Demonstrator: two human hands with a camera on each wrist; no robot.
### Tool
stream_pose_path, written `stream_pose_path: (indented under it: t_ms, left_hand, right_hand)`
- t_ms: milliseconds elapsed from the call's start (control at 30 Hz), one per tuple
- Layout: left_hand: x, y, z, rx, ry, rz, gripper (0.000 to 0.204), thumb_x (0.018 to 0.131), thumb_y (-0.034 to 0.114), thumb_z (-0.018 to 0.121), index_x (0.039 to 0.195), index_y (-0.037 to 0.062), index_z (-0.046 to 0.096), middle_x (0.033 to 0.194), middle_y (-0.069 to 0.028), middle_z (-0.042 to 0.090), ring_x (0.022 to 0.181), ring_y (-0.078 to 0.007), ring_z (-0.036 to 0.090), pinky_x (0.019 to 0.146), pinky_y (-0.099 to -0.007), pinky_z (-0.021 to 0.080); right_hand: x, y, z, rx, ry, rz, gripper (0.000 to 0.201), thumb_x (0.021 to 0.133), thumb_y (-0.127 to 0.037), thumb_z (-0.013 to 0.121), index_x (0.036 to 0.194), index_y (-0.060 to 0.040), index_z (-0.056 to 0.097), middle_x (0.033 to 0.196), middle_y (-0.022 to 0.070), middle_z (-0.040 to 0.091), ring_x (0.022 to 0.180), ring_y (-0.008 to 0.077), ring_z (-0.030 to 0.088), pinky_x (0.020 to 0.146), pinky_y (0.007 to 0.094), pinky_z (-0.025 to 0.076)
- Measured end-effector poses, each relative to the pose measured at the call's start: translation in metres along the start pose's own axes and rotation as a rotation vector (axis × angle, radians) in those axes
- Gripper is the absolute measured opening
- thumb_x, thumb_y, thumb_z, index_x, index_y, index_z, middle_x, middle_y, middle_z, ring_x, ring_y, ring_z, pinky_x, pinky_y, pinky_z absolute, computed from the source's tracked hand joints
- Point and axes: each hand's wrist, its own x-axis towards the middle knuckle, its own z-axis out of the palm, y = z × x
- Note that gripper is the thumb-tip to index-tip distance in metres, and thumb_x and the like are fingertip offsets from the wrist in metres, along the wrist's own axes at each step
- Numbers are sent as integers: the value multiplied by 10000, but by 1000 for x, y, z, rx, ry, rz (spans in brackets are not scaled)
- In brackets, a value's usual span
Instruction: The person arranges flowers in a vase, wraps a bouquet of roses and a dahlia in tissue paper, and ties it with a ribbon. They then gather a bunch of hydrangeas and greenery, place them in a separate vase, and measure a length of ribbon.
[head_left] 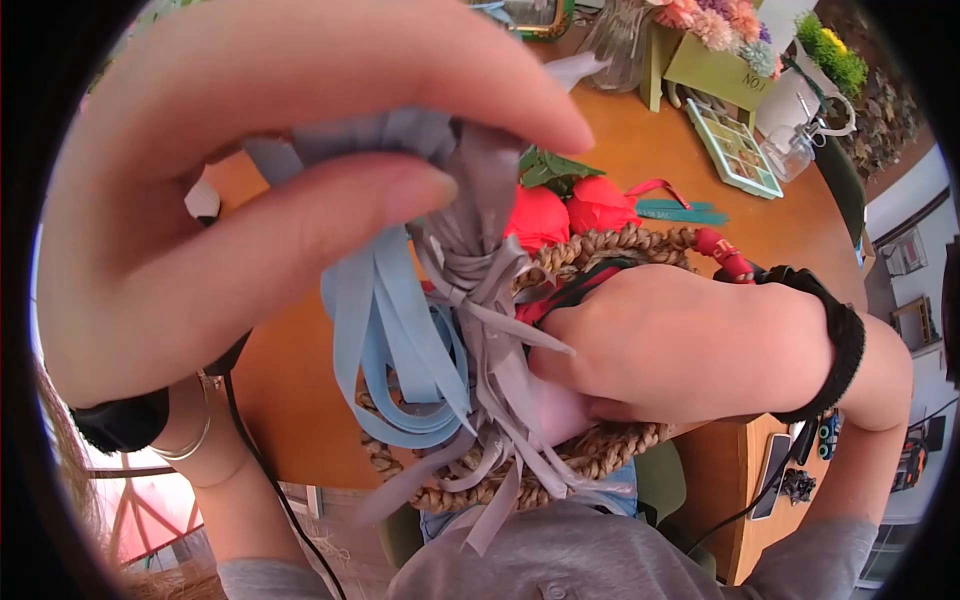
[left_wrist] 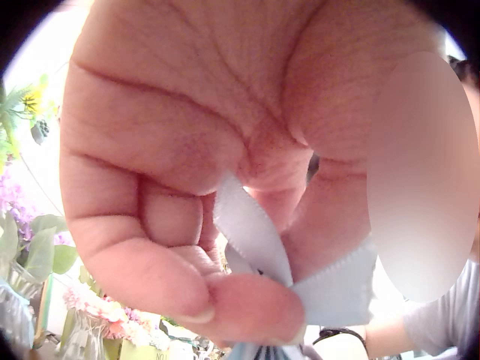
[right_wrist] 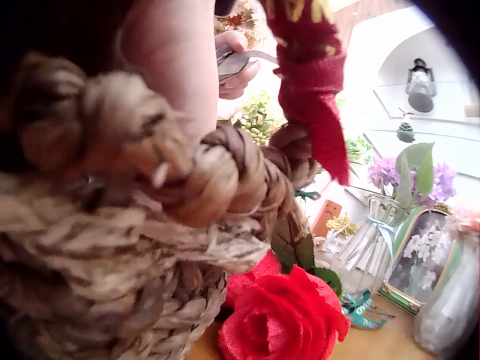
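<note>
In the head view my left hand pinches a bunch of grey ribbon and blue ribbon between thumb and fingers, above a braided basket. Pale ribbon ends stick out of its grip in the left wrist view. My right hand reaches over the basket from the right, beside the knotted grey strands; its fingertips are hidden. Red roses lie behind the basket, and one rose shows below the braid in the right wrist view.
On the wooden table behind are a green flower box, a compartment case, a spray bottle and teal ribbon. A phone lies at the lower right. Cables hang near both arms.
</note>
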Motion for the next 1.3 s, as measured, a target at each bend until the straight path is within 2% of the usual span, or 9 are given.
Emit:
stream_pose_path:
  t_ms: [67, 367, 467, 667, 767, 967, 1067, 1167, 1300]
  left_hand:
    - [0, -1, 0, 46, -46, -18, 388, 711, -60, 454, 1095, -7, 476, 927, -136, 494, 857, -241, 489, 760, -311, 369]
    - [3, -10, 4, 5, -77, -30, 357, 759, -46, 433, 1112, -1, 462, 954, -145, 488, 883, -242, 490, 768, -312, 371]
    - [3, -11, 7, 20, -75, -39, 355, 762, -44, 432, 1113, -1, 461, 959, -144, 487, 889, -240, 489, 774, -311, 370]
    - [1, -10, 9, 28, -58, -44, 352, 766, -41, 429, 1115, -1, 459, 969, -142, 484, 902, -238, 487, 786, -310, 367]
    - [0, -9, 9, 30, -57, -49, 351, 768, -40, 427, 1115, -1, 457, 974, -141, 483, 908, -236, 486, 792, -309, 365]
    - [-4, -8, 9, 32, -40, -57, 348, 772, -37, 425, 1117, -2, 455, 984, -139, 480, 920, -233, 484, 804, -308, 362]
    - [-7, -7, 9, 32, -28, -69, 346, 774, -35, 423, 1118, -2, 454, 988, -138, 479, 926, -232, 483, 809, -307, 361]
    - [-9, -8, 7, 40, -19, -85, 345, 776, -34, 422, 1118, -2, 453, 993, -137, 477, 933, -231, 482, 815, -307, 359]
    - [-9, -9, 4, 41, -9, -101, 343, 779, -32, 420, 1119, -2, 452, 1000, -136, 475, 941, -229, 481, 823, -306, 357]
  right_hand:
    - [9, -5, -6, 19, 93, -59, 160, 668, -97, 566, 775, 9, 512, 687, 117, 505, 628, 278, 553, 542, 350, 442]
    - [20, -4, -18, 22, -193, 13, 116, 644, -80, 558, 706, 8, 515, 670, 120, 525, 612, 269, 556, 517, 340, 445]
    - [6, 4, 5, -186, -134, -73, 106, 635, -86, 558, 665, 5, 515, 623, 126, 528, 587, 278, 554, 492, 348, 443]
    - [10, 1, 5, 114, 147, -66, 90, 629, -88, 559, 623, -6, 522, 587, 122, 530, 568, 284, 546, 490, 350, 438]
    - [24, -13, -21, -80, -216, 34, 74, 632, -77, 556, 626, -9, 526, 591, 120, 525, 572, 290, 539, 502, 348, 434]
    - [14, -8, -5, 45, -186, 77, 41, 631, -47, 548, 659, -18, 537, 603, 125, 521, 604, 294, 536, 513, 347, 431]
    - [-4, 9, 22, 151, 148, -16, 99, 629, -45, 552, 726, -27, 550, 641, 123, 536, 605, 293, 538, 516, 355, 429]
    - [8, -8, -24, -15, -331, 131, 142, 631, -46, 557, 772, -36, 544, 671, 100, 529, 628, 284, 536, 521, 362, 425]
    - [4, -6, -41, 2, -174, 153, 97, 645, -45, 550, 734, -31, 513, 663, 61, 469, 672, 264, 516, 513, 356, 407]
